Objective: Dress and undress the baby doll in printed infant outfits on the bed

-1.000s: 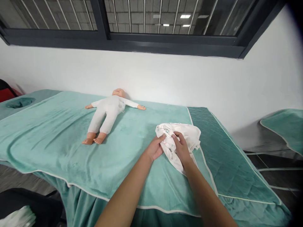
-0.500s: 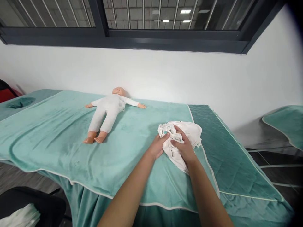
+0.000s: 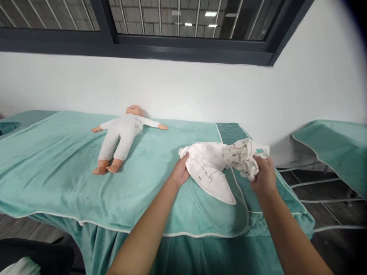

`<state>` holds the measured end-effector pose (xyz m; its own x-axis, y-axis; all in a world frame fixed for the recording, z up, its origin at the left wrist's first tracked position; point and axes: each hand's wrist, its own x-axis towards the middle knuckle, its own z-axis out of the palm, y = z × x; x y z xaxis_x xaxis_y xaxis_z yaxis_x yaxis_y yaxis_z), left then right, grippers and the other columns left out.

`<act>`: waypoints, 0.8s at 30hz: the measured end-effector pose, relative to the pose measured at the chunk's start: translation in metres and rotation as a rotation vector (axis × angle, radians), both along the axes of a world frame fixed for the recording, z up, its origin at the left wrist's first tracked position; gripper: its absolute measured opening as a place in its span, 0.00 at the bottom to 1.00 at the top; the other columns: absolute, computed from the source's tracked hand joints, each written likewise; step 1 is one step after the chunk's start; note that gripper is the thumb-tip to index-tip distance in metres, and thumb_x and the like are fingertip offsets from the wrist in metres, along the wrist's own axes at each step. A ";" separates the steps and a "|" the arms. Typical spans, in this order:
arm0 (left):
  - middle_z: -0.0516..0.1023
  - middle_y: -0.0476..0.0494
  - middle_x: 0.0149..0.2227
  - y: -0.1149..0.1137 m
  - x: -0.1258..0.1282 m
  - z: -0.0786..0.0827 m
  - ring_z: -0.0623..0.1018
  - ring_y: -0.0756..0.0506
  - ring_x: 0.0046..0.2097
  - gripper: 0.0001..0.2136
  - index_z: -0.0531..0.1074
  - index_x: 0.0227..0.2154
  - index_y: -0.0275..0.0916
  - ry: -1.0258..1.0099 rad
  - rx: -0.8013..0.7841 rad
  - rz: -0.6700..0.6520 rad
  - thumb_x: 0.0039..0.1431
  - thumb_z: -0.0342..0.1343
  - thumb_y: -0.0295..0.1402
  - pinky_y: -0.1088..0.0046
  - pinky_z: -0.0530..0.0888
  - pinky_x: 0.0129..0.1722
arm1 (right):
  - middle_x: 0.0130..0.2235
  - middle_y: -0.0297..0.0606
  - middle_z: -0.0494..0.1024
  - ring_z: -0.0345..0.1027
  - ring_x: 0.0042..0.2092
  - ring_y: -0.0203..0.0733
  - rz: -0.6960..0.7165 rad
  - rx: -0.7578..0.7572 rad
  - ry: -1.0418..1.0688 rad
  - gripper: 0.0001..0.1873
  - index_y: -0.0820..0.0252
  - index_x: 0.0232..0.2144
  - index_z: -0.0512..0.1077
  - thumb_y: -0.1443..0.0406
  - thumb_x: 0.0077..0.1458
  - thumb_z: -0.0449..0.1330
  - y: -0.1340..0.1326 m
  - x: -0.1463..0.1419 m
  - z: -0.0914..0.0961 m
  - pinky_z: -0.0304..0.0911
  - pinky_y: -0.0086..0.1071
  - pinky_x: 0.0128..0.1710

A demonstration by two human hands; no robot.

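A white printed baby garment [image 3: 209,168] stretches between both hands above the right part of the green bed cover. My left hand [image 3: 181,170] is closed on its left edge, thumb on top. My right hand [image 3: 263,173] grips the bunched patterned end, raised on the right; part of its fingers is hidden by the cloth. The garment's plain white side faces up near the left hand, and one corner points towards me. To the left, a baby doll [image 3: 122,133] in a white suit lies on its back with arms spread, apart from both hands.
The green cover [image 3: 71,164] drapes over the bed's front edge. A white wall and a dark window frame [image 3: 186,49] stand behind. At the right is another green-covered surface [image 3: 341,149] with metal bars below. A black chair [image 3: 43,254] with pale cloth is at lower left.
My right hand has moved right, pulling the bunched end of the garment away from my left hand, so the cloth is now stretched out. The view has shifted slightly to the right.
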<state>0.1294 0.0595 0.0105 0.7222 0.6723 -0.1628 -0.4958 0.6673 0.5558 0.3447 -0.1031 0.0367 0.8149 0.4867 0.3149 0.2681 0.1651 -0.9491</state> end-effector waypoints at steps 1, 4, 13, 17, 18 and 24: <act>0.78 0.33 0.53 -0.001 -0.001 0.000 0.76 0.40 0.57 0.18 0.74 0.50 0.32 -0.003 0.012 0.007 0.61 0.59 0.38 0.62 0.67 0.64 | 0.30 0.31 0.68 0.64 0.28 0.40 -0.111 0.026 0.027 0.20 0.52 0.42 0.62 0.51 0.51 0.60 -0.008 0.013 0.004 0.62 0.35 0.29; 0.78 0.33 0.54 -0.004 -0.004 0.000 0.76 0.40 0.58 0.19 0.74 0.51 0.32 -0.018 0.038 0.020 0.60 0.60 0.37 0.62 0.67 0.64 | 0.34 0.36 0.70 0.65 0.33 0.42 -0.412 -0.181 -0.100 0.21 0.55 0.41 0.63 0.52 0.50 0.62 -0.024 0.040 0.002 0.62 0.39 0.35; 0.80 0.34 0.50 -0.009 -0.010 0.002 0.79 0.41 0.52 0.19 0.74 0.49 0.32 0.053 0.081 0.086 0.56 0.63 0.33 0.62 0.71 0.58 | 0.61 0.52 0.65 0.57 0.61 0.64 -0.271 -0.618 -0.839 0.25 0.59 0.50 0.68 0.53 0.52 0.60 -0.020 0.009 -0.024 0.46 0.60 0.61; 0.82 0.37 0.47 -0.002 -0.015 0.024 0.80 0.41 0.46 0.18 0.77 0.45 0.35 0.281 0.250 0.135 0.51 0.64 0.33 0.64 0.73 0.50 | 0.64 0.53 0.61 0.53 0.65 0.60 0.018 -0.396 -0.897 0.28 0.59 0.56 0.64 0.52 0.57 0.59 0.008 -0.023 0.018 0.54 0.56 0.61; 0.82 0.38 0.45 0.000 -0.019 0.035 0.80 0.41 0.44 0.16 0.77 0.44 0.35 0.345 0.340 0.136 0.51 0.64 0.34 0.65 0.73 0.49 | 0.64 0.52 0.60 0.52 0.65 0.59 0.101 -0.359 -0.878 0.29 0.58 0.57 0.64 0.53 0.57 0.60 0.018 -0.031 0.031 0.55 0.55 0.61; 0.79 0.47 0.35 0.005 -0.055 0.151 0.75 0.45 0.37 0.11 0.77 0.36 0.36 0.603 1.228 -0.174 0.58 0.57 0.39 0.73 0.67 0.36 | 0.65 0.39 0.63 0.55 0.66 0.54 0.701 -0.246 -0.777 0.40 0.49 0.62 0.63 0.58 0.46 0.69 0.071 -0.071 0.125 0.53 0.52 0.65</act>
